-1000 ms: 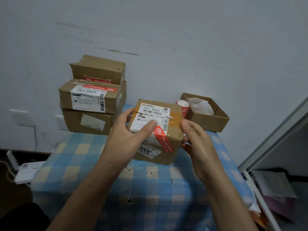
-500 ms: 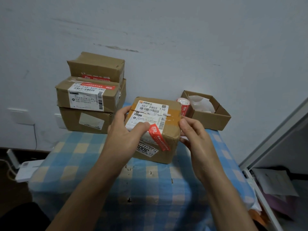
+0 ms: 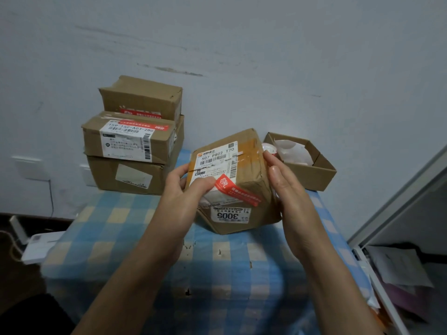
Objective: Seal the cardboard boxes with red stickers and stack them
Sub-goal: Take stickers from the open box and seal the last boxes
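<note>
Gripping tilted cardboard box (image 3: pixel 244 165) over blue-checked tablecloth (image 3: pixel 116 228), scuffed wall (image 3: pixel 266 56) behind: left fingers (image 3: pixel 202 183) curled, right fingers (image 3: pixel 278 175) flat.

Small cardboard box (image 3: pixel 244 180) — brown, taped shut, white barcode labels on top and front — tilted, one lower corner pointing down. Red sticker (image 3: pixel 238 191) runs slantwise over its near top edge. Behind it to the left, stack of three boxes (image 3: pixel 135 165) — the upper two bear red strips (image 3: pixel 142 124).

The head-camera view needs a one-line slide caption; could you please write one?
Left hand and right hand hold a tilted cardboard box, red sticker over its edge, beside stacked boxes.
</note>
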